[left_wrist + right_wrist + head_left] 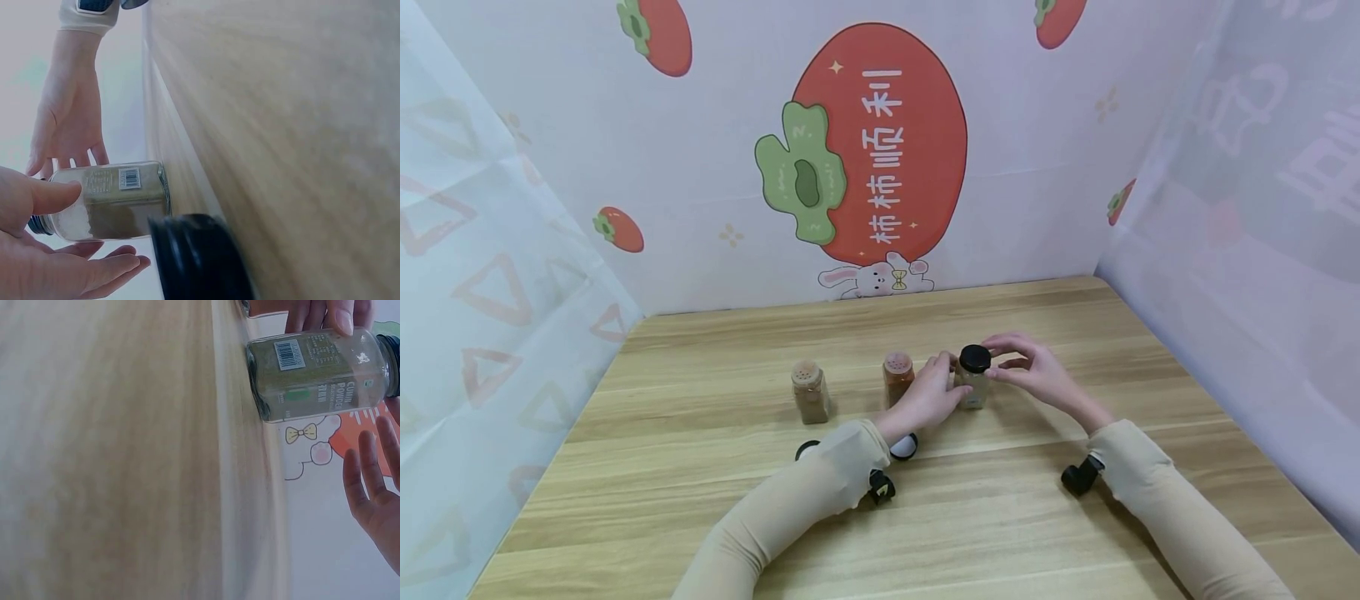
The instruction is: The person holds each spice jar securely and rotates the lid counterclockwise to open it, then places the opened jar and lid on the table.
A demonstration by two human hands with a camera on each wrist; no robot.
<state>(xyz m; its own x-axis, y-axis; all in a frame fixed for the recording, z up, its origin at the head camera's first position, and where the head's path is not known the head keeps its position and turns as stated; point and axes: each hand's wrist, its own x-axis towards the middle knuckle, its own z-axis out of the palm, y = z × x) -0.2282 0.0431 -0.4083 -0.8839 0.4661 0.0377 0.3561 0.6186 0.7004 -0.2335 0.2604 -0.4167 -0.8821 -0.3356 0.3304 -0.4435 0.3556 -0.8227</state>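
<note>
A glass jar of cumin powder (pixel 973 393) with a black lid (pixel 975 359) stands upright near the middle right. My left hand (pixel 929 392) holds its body; in the left wrist view the thumb (pixel 57 196) lies across the glass and the other fingers pass behind. From the right side my right hand (pixel 1033 367) has its thumb and forefinger at the lid's edge, the remaining fingers spread. The jar's printed label (pixel 325 378) faces the right wrist camera. Beside the left hand is a jar of reddish spice (pixel 898 375) with a bare perforated top.
Farther left stands a jar of tan powder (pixel 811 396), its perforated top showing. Two loose black lids lie on the wooden table (pixel 985 517), one lid (pixel 904 447) by the left wrist and another lid (pixel 806 448) half behind the sleeve. Printed cloth walls (pixel 715 167) enclose the table.
</note>
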